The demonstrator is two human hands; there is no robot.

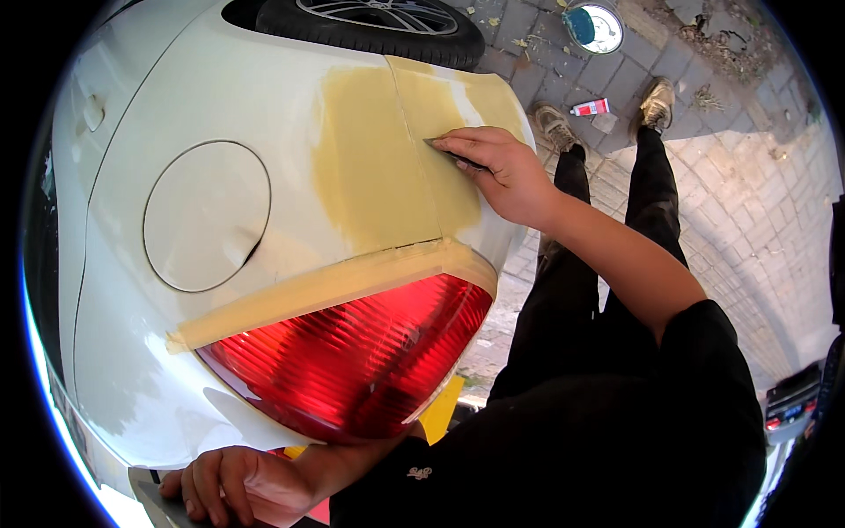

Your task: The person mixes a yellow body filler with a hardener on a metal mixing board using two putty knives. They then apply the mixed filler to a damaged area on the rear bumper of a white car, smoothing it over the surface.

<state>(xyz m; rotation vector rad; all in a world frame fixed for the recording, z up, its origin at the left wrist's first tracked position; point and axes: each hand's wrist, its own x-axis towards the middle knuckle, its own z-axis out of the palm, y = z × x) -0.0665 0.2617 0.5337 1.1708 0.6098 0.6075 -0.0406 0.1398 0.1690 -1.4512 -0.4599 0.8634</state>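
Note:
My right hand (497, 176) grips a thin dark scraper (444, 149), its edge against the yellowish filler patch (361, 150) on the white car's rear corner (290, 88). A narrow seam crosses the patch. Below the patch, beige masking tape (290, 290) borders the red tail light (343, 352). My left hand (238, 484) is at the lower left, below the tail light, with curled fingers on a dark flat board (154, 493), which is mostly cut off at the frame's lower edge.
A car wheel (370, 35) sits above the patch. On the grey paving (739, 176) at right are an open tin (603, 31), a red-and-white tube (590, 107) and my legs and shoes. Another dark car (788, 405) appears at the far right.

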